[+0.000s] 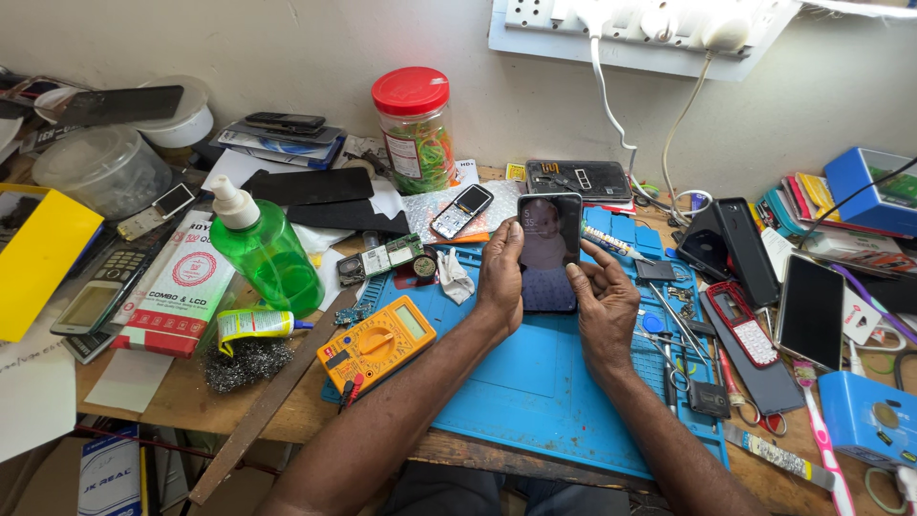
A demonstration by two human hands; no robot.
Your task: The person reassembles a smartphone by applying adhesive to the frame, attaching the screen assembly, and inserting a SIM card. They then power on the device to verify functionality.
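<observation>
Phone: held upright over blue mat, screen lit.
L hand: fingers clamped on phone's left edge.
R hand: fingers clamped on right edge.
Risk: phone could be dropped if grip slackens; cluttered bench below.

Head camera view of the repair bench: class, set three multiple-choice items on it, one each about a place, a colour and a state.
1. Where does the yellow meter lie?
A. on the blue mat's left part
B. on the wall
C. inside the jar

2. What colour is the jar's lid?
A. green
B. red
C. black

3. How is the phone held?
A. flat on the mat
B. by one hand
C. upright in both hands

Answers: 1 A, it rests on the blue mat. 2 B, red lid on the jar. 3 C, left hand and right hand grip its sides.
</observation>
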